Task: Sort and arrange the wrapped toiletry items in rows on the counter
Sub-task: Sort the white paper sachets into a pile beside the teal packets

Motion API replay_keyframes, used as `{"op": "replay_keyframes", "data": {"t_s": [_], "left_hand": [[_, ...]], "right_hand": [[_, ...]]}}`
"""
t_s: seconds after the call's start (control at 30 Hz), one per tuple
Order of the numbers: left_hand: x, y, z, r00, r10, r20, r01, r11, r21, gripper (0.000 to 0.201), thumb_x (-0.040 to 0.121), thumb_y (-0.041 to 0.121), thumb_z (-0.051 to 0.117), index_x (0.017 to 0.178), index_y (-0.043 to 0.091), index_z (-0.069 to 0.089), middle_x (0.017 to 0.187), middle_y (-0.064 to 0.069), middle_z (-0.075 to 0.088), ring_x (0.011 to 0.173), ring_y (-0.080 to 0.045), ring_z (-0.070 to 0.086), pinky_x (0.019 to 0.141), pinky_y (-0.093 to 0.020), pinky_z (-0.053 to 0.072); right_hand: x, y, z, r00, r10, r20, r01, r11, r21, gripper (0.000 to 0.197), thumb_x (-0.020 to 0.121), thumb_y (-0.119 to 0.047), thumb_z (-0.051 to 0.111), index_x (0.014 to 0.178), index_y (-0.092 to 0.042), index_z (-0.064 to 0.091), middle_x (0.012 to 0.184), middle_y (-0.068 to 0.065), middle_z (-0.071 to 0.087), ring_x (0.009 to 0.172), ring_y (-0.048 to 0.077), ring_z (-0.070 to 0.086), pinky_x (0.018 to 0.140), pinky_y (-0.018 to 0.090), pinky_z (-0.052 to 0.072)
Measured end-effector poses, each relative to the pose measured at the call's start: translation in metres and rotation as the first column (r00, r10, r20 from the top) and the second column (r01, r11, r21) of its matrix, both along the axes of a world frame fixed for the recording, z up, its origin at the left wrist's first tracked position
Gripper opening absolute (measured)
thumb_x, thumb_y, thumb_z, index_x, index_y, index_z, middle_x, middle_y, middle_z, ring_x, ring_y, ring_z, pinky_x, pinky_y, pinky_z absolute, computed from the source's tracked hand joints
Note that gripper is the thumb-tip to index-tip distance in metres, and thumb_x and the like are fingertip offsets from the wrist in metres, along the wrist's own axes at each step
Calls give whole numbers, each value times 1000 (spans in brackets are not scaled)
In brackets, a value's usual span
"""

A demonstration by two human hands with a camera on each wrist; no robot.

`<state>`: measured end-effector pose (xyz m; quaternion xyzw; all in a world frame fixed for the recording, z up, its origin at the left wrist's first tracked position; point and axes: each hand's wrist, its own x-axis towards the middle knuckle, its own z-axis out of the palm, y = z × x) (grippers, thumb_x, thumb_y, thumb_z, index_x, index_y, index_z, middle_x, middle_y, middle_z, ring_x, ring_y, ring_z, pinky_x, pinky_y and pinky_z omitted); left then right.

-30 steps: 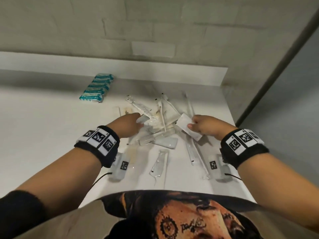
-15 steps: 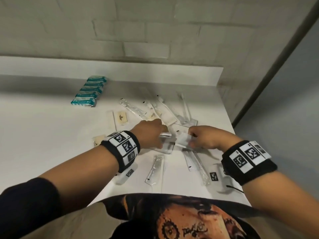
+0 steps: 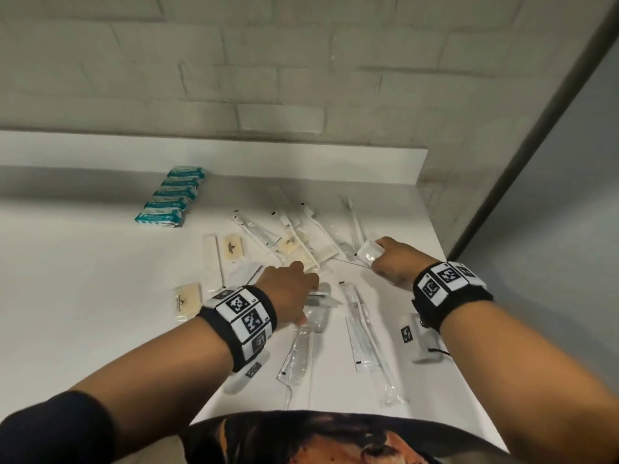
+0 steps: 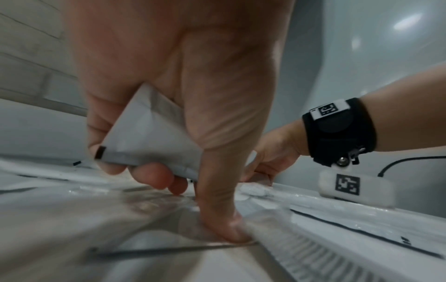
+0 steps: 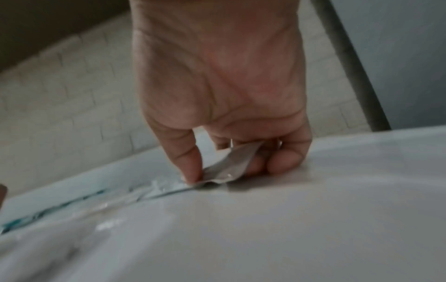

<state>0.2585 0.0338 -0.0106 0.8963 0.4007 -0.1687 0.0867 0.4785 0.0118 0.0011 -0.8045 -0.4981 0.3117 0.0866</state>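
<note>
Wrapped toiletries lie scattered mid-counter [image 3: 83, 296]. My left hand [image 3: 294, 286] is down among them. In the left wrist view its fingers [image 4: 108, 164] hold a flat white packet [image 4: 144, 137], and its thumb presses a clear wrapper [image 4: 212, 234] onto the counter. My right hand [image 3: 390, 259] is near the counter's right edge and pinches a small white sachet [image 3: 368, 252]. The right wrist view shows that sachet [image 5: 239, 158] held low, touching the surface. A jumble of wrapped toothbrushes [image 3: 301, 236] lies beyond the hands.
Several teal packs [image 3: 167, 202] form a row at the back left. Soap sachets [image 3: 232, 251] [image 3: 187, 299] lie left of centre. A wrapped comb [image 3: 298, 353] and long toothbrush packets [image 3: 365, 329] lie near my body. The counter ends at a grey wall [image 3: 552, 229] on the right.
My right hand has carried the small sachet away from the centre, toward the far right of the counter. The left hand has stayed low on the packets at the centre.
</note>
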Motion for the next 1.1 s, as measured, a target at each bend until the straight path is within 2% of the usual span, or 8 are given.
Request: {"op": "replay_keyframes", "data": {"t_s": [0.07, 0.23, 0.37, 0.5, 0.63, 0.87, 0.97, 1.1], "left_hand": [[-2, -1, -2, 1000, 8, 1, -8, 1000, -4, 57, 80, 35, 74, 129, 22, 48, 120, -4, 48, 100, -24, 59, 89, -38, 43], [-5, -3, -4, 998, 20, 66, -18, 999, -39, 57, 77, 38, 76, 125, 22, 50, 116, -1, 49, 91, -20, 55, 75, -30, 40], [-3, -11, -7, 993, 35, 112, -36, 999, 7, 61, 73, 44, 77, 123, 21, 51, 114, -2, 51, 92, -21, 56, 76, -32, 43], [0, -14, -8, 990, 80, 120, -85, 996, 36, 70, 70, 56, 75, 124, 18, 52, 112, -3, 55, 98, -23, 58, 84, -37, 47], [-4, -7, 1, 996, 78, 49, -76, 996, -46, 66, 72, 49, 76, 125, 17, 51, 113, -3, 52, 98, -23, 57, 77, -33, 46], [0, -4, 10, 995, 89, -50, -93, 993, -72, 54, 81, 46, 70, 117, 7, 60, 114, -6, 64, 105, -24, 60, 76, -29, 41], [-1, -4, 13, 995, 93, -47, -97, 991, -91, 50, 84, 44, 66, 117, 6, 61, 114, -8, 65, 104, -25, 60, 75, -28, 40], [-4, -8, 21, 986, 146, 82, -138, 986, -93, 36, 86, 35, 63, 109, 8, 61, 98, -5, 59, 89, -21, 55, 71, -28, 40]], "right_hand": [[-2, 7, -4, 1000, 0, -26, -1, 1000, -23, 63, 78, -30, 70, 132, -17, 41, 114, 10, 61, 97, 30, 63, 77, 43, 58], [-17, 19, 3, 973, 132, 188, -111, 987, -116, 68, 81, -31, 72, 136, -9, 38, 130, 14, 51, 115, 31, 55, 94, 41, 51], [-31, 21, -2, 975, 96, 200, -68, 987, -146, 82, 71, -30, 81, 139, -11, 39, 137, 13, 39, 120, 33, 51, 99, 40, 47], [-34, 16, -5, 990, 80, 112, -70, 993, -93, 79, 71, -20, 82, 137, -6, 40, 133, 12, 54, 119, 30, 53, 95, 34, 46], [-33, 6, -7, 991, 102, 88, -91, 989, -115, 62, 74, -20, 80, 128, -2, 54, 126, 11, 61, 116, 30, 56, 97, 34, 45], [-39, -9, -9, 974, 132, 182, -122, 990, -64, 57, 86, -38, 67, 130, -5, 52, 125, 12, 60, 116, 28, 57, 97, 33, 45], [-38, -17, -4, 972, 125, 198, -121, 992, -35, 52, 93, -36, 56, 133, -3, 50, 129, 13, 57, 117, 28, 55, 93, 30, 43], [-32, -24, 15, 982, 36, 185, -49, 997, 63, 33, 88, -20, 62, 116, -3, 59, 107, 8, 61, 76, 16, 58, 60, 21, 42]]}}
